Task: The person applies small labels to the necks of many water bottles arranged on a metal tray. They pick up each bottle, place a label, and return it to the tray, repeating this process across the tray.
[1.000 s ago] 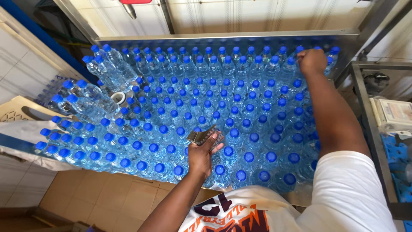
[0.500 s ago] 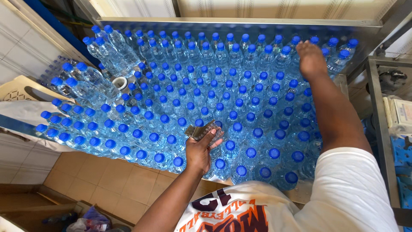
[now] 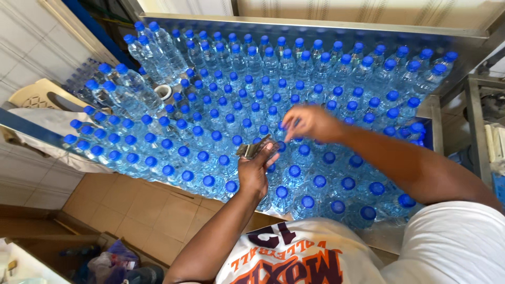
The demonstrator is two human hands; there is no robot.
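Cap seals point(image 3: 254, 149), a small stack, sat pinched in the left hand point(image 3: 256, 171) over blue-capped bottles point(image 3: 294, 171) crowding the bench point(image 3: 436, 113); the right hand point(image 3: 310, 122), grip loosely open, hovered nearby. Peeling one singly looked wisest.

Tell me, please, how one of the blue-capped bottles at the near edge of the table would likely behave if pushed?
A near-edge bottle looks full, so probably heavy for its size. Tall and narrow, it could tip, though packed neighbours would likely brace it on most sides; toward the table edge nothing holds it, so it may fall. The clear plastic probably flexes when squeezed rather than breaking.
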